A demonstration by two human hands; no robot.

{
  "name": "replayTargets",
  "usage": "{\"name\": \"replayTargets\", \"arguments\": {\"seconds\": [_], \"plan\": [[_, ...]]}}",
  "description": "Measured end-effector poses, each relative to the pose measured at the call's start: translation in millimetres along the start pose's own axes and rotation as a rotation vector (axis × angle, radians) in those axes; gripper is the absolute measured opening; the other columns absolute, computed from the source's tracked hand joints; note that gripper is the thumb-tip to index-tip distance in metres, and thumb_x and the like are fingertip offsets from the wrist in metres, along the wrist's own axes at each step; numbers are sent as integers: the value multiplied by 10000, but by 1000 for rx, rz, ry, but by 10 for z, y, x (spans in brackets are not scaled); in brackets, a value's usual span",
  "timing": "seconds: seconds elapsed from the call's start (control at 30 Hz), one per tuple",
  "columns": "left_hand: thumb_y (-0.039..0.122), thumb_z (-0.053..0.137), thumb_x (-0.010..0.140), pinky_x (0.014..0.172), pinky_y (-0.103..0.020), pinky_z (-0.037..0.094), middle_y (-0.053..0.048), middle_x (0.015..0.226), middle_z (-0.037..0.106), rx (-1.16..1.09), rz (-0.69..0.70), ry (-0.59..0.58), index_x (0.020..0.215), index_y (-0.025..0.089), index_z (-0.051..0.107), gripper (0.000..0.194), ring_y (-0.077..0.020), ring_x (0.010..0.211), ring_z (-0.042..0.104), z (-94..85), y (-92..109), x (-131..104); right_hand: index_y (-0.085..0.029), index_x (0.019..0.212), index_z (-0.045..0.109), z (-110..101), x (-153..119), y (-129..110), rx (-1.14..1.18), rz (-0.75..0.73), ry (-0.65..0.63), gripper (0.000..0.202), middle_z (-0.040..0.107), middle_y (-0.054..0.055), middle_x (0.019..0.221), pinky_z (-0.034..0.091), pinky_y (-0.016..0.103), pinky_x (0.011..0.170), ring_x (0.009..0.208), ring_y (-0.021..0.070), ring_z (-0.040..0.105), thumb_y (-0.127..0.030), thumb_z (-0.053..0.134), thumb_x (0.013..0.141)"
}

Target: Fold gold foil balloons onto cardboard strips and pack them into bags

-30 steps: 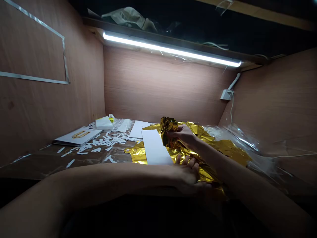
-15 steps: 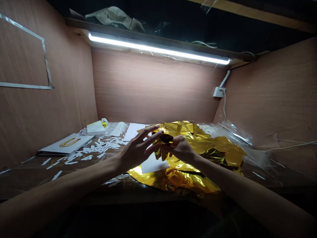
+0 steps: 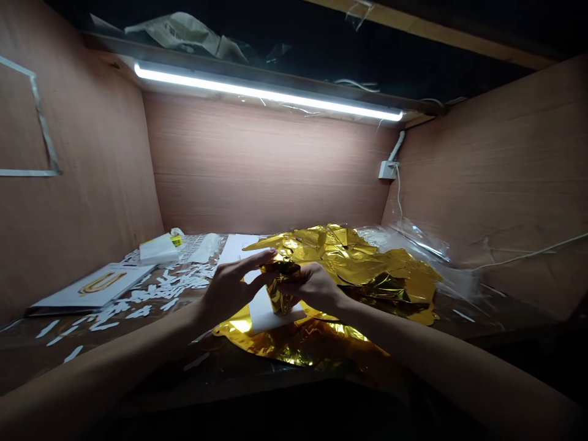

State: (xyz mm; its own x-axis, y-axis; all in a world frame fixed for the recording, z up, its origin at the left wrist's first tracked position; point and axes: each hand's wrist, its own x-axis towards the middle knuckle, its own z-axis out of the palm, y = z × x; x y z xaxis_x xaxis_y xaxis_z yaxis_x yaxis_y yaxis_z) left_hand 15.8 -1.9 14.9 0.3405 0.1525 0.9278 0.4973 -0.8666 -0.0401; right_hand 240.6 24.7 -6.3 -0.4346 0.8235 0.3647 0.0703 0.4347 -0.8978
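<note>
In the middle of the head view, my right hand (image 3: pixel 316 285) grips a folded, crumpled piece of gold foil (image 3: pixel 279 295), which looks like a flat foil balloon. My left hand (image 3: pixel 229 278) has its thumb and fingers around the left side of the same piece, near its top. The piece hangs down between the hands, over a white sheet (image 3: pixel 271 317). Beneath that sheet and in front of it lies more flat gold foil (image 3: pixel 275 346). Behind my right hand spreads a heap of similar gold foil pieces (image 3: pixel 340 251).
On the left are a white card stack (image 3: pixel 59 297) with a gold letter U and many scattered white paper strips (image 3: pixel 156 294). Clear plastic wrap (image 3: pixel 427 242) lies at the right. Wooden panels enclose the bench under a light tube (image 3: pixel 275 92); a socket box (image 3: pixel 388 169) hangs at the back.
The view has shifted, with the scene moving left. Both hands sit slightly lower, the held foil hangs further down, and my left fingers have come from spread to closer around it.
</note>
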Motion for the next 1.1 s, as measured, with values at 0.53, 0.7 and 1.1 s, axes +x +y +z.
{"name": "replayTargets", "arguments": {"seconds": [0.53,0.7,1.1], "plan": [[378,784,863,817,-438,680,-30,1080,792,-187,-453,-51,1158,249,784,322,-268,865,791,24,-51,-163,-134,693,756,-27,0,-97,97,71,-54,424,690,25,628,578,299,589,545,139,649,-508,921,582],[360,727,911,892,-420,656,-15,1119,775,-204,-386,-62,1094,252,806,227,-261,958,779,-12,5,-147,-131,710,758,-17,-27,-128,111,116,-58,435,704,29,645,606,316,620,582,159,686,-488,942,544],[380,664,904,686,-393,659,-146,960,802,-164,-704,-278,1257,116,709,443,-264,767,785,134,-335,84,-133,646,678,-47,306,-134,59,405,-98,297,664,24,611,465,176,451,521,83,583,-242,939,555]]}}
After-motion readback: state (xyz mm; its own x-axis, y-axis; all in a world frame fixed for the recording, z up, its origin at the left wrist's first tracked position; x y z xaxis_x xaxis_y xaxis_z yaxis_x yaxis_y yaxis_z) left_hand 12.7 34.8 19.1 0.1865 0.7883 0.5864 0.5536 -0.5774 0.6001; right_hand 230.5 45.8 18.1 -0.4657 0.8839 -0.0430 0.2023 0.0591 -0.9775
